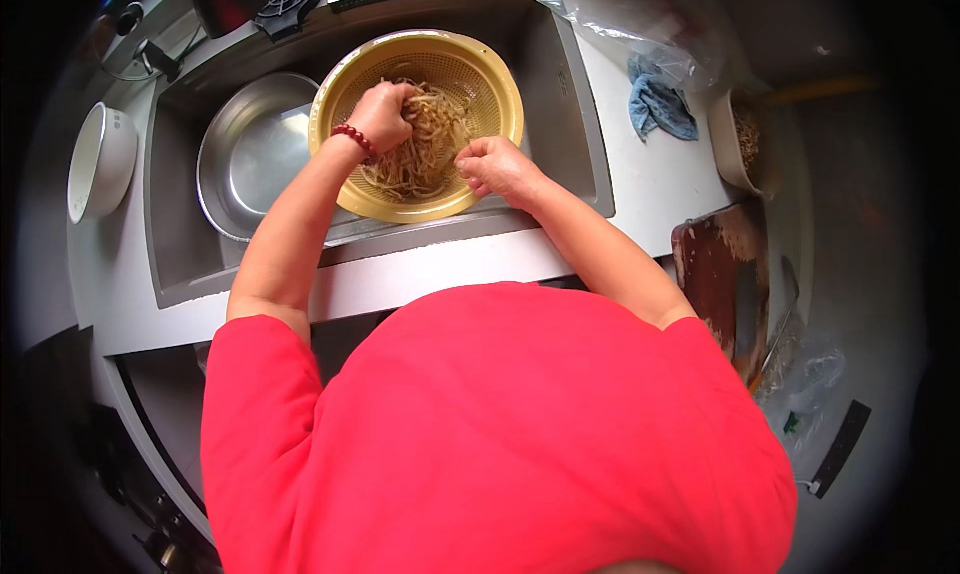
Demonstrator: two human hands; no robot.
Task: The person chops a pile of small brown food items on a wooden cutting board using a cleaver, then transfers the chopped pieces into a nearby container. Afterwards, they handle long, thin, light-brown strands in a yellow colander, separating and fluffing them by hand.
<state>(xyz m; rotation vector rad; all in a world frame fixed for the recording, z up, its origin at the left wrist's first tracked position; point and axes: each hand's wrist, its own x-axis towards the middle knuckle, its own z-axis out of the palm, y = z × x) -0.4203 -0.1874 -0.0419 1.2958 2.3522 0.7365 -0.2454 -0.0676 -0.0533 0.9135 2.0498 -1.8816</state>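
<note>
A yellow plastic colander [491, 71] sits in the stainless-steel sink [551, 123], holding a heap of wet, pale-brown food strands [431, 150], perhaps sprouts or shreds. My left hand [382, 116], with a red bead bracelet [355, 140] on the wrist, has its fingers curled into the heap and grips some strands. Over the colander's right side hovers my right hand [499, 169], thumb and fingertips drawn together. Whether anything small is pinched there is too fine to see. Left of the colander, a round steel basin [259, 154] lies in the sink, partly hidden by the colander and my left forearm.
A white bowl [103, 161] leans at the counter's left end, near the faucet [157, 60]. To the right lie a clear plastic bag [637, 26], a blue cloth [660, 108] and a container [731, 150] with brown bits. A worn reddish-brown board [705, 274] stands beside the counter.
</note>
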